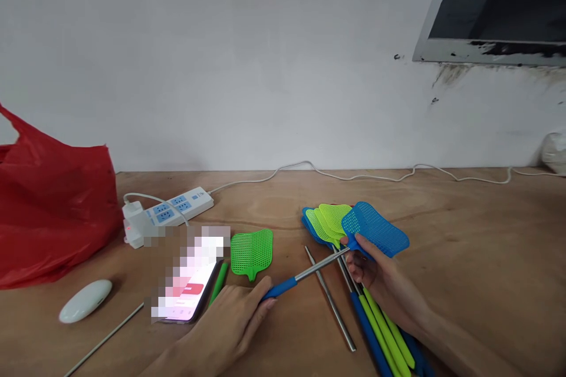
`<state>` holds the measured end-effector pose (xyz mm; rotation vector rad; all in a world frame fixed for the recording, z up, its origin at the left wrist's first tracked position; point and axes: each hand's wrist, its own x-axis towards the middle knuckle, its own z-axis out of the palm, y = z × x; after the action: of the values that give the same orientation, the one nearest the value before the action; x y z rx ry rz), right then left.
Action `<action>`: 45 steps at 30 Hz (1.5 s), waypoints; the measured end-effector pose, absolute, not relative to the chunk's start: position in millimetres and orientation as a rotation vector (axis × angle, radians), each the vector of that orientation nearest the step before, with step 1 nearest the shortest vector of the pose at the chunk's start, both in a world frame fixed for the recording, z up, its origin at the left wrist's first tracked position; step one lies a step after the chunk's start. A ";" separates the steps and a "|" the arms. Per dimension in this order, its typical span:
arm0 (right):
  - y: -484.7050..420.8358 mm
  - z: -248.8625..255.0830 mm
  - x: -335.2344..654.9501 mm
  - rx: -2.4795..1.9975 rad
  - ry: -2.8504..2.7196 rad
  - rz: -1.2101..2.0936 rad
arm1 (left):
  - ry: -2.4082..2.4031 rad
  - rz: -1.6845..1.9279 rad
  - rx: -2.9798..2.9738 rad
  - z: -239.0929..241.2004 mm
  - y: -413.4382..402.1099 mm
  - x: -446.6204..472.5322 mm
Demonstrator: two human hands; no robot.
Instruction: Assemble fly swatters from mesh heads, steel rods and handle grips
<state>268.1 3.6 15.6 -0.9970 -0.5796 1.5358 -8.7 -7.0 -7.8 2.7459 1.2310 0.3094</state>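
A blue fly swatter [375,228] with a metal shaft is held between my two hands. My left hand [241,312] is closed round its blue grip. With thumb and fingers, my right hand [369,265] pinches the neck just below the mesh head. Under and beside that hand lies a pile of yellow-green fly swatters [327,221] and blue ones, their handles pointing toward me. A loose metal rod [331,300] rests left of the pile. Farther left are a detached green swatter head [252,253] and a green grip [219,283], partly hidden by my left hand.
A phone [194,283] with a lit, partly blurred screen lies left of the green head. Behind it stand a power strip [181,207] and plugged-in charger [135,221]. A red plastic bag [53,206] and a white oval object [86,301] are at the left.
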 end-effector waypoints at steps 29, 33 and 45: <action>-2.6 5.3 265.2 -0.936 -1.012 1.353 | 1.078 0.486 2.516 -6.3 -15.7 -2.4; 9.0 11.3 283.3 -1.055 -0.840 1.186 | 1.215 0.531 2.532 3.8 -8.2 -2.8; 25.6 -11.1 301.1 -1.646 -1.709 0.313 | 1.949 0.038 2.701 4.8 9.0 -20.0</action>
<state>301.1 25.6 -11.1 -1.6462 -1.7086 0.3128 -20.0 9.0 4.8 2.7007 1.9491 0.0381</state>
